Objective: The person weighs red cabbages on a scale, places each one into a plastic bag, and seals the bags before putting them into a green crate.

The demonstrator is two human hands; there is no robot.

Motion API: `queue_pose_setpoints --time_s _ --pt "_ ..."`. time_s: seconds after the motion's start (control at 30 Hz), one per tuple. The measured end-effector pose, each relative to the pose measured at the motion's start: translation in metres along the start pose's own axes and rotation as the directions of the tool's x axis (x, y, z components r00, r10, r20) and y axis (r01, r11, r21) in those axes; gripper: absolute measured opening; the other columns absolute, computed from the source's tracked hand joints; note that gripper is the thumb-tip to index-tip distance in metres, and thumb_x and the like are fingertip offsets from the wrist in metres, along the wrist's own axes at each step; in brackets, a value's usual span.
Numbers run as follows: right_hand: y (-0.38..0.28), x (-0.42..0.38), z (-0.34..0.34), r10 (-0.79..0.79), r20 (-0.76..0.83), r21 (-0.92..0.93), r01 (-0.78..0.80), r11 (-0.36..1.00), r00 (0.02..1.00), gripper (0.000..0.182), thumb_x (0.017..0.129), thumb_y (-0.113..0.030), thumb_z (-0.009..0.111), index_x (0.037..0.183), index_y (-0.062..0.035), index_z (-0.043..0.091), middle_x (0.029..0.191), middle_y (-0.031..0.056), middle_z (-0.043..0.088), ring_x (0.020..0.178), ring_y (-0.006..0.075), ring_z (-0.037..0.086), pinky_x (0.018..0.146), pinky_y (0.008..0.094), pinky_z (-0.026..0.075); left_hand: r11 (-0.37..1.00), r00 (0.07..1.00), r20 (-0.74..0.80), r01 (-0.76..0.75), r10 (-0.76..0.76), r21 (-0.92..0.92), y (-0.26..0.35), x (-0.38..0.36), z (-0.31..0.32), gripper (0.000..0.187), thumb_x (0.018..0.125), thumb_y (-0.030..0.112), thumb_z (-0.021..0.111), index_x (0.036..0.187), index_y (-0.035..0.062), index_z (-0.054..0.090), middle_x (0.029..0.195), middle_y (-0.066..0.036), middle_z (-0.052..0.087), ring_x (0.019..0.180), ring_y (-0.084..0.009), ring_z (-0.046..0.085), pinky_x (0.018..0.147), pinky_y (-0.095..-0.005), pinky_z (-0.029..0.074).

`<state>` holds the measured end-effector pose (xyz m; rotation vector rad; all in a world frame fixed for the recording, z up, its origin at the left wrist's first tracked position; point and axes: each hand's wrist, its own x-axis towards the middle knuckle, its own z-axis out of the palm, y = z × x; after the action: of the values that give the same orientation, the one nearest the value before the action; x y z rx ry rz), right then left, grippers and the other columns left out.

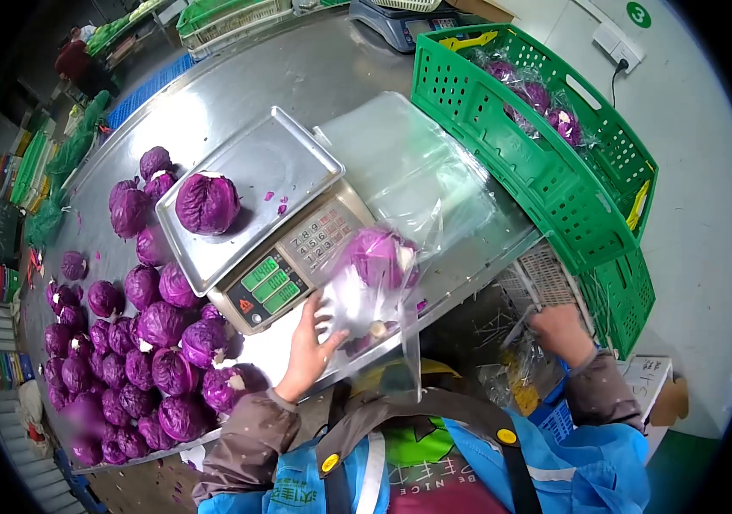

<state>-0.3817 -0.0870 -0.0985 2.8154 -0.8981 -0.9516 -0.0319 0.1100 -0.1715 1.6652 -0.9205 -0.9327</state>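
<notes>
A red cabbage (376, 259) sits in a clear plastic bag (357, 317) at the table's front edge, just right of the scale's keypad. My left hand (304, 353) is beside the bag's lower left side, thumb and fingers apart. My right hand (559, 332) is off the table to the right, by a pale basket (546, 278), its fingers bent together; a thin whitish strip shows at the fingertips, too small to name. Another red cabbage (208, 204) rests unbagged on the metal pan (285, 158) of the weighing scale (267, 287), whose green display is lit.
Many loose red cabbages (160, 324) cover the table's left side. Flat clear bags (409, 154) lie behind the bagged cabbage. A green crate (520, 163) with wrapped cabbages stands at the right. Further back are a second scale (400, 24) and a person (82, 64).
</notes>
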Motion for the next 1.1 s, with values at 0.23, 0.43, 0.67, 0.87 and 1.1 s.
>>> queue_pose_setpoints --time_s 0.23,0.43,0.67,0.87,1.1 --pt "-0.067 0.09 -0.109 -0.007 -0.798 0.428 0.576 0.696 0.602 0.041 0.066 -0.01 0.067 0.105 -0.0075 0.055 0.105 0.0091 0.054 0.101 0.0282 0.05 0.079 0.0352 0.045 0.897 0.883 -0.205 -0.375 0.423 0.235 0.016 0.024 0.032 0.042 0.068 -0.001 0.065 0.106 0.0014 0.046 0.106 -0.011 0.051 0.103 -0.0268 0.049 0.089 -0.0366 0.041" --pt "-0.094 0.139 -0.086 0.068 -0.766 0.634 0.734 0.242 0.639 0.024 0.076 -0.006 0.06 0.098 -0.004 0.049 0.087 0.0091 0.058 0.079 0.0201 0.058 0.068 0.0291 0.047 0.964 0.935 -0.296 -0.239 0.196 -0.118 0.016 0.023 0.034 0.014 0.091 0.016 0.047 0.088 0.0023 0.048 0.096 -0.012 0.061 0.088 -0.0229 0.058 0.083 -0.0328 0.042" --pt "-0.061 0.116 0.007 0.192 -0.107 0.81 0.198 -0.552 0.975 0.021 0.084 -0.01 0.053 0.099 0.0008 0.044 0.084 0.0102 0.057 0.072 0.0125 0.056 0.06 0.0233 0.045 0.547 0.927 -0.05 0.174 -0.371 -0.819 -0.028 0.005 0.041 0.013 0.092 0.019 0.045 0.084 0.0084 0.045 0.071 -0.004 0.054 0.061 -0.0145 0.058 0.06 -0.0276 0.051" --pt "-0.072 0.128 -0.05 0.457 -0.412 0.863 0.499 -0.081 0.788 0.052 0.075 -0.009 0.065 0.117 -0.0029 0.035 0.088 0.0121 0.057 0.076 0.0123 0.055 0.06 0.0237 0.045 0.594 0.918 -0.008 0.25 -0.396 -0.764 -0.024 0.009 0.039 0.014 0.092 0.019 0.045 0.083 0.0089 0.045 0.07 -0.005 0.056 0.061 -0.0137 0.06 0.057 -0.0262 0.051" --pt "-0.079 0.199 -0.081 0.512 -0.336 0.928 0.369 0.039 0.79 0.044 0.073 -0.009 0.063 0.112 -0.003 0.042 0.073 0.0124 0.058 0.07 0.0162 0.057 0.061 0.0291 0.044 0.382 0.843 0.069 0.313 -0.533 -0.869 -0.045 0.003 0.039 0.01 0.089 0.013 0.041 0.084 0.0054 0.046 0.074 -0.01 0.056 0.065 -0.0228 0.061 0.063 -0.0324 0.053"
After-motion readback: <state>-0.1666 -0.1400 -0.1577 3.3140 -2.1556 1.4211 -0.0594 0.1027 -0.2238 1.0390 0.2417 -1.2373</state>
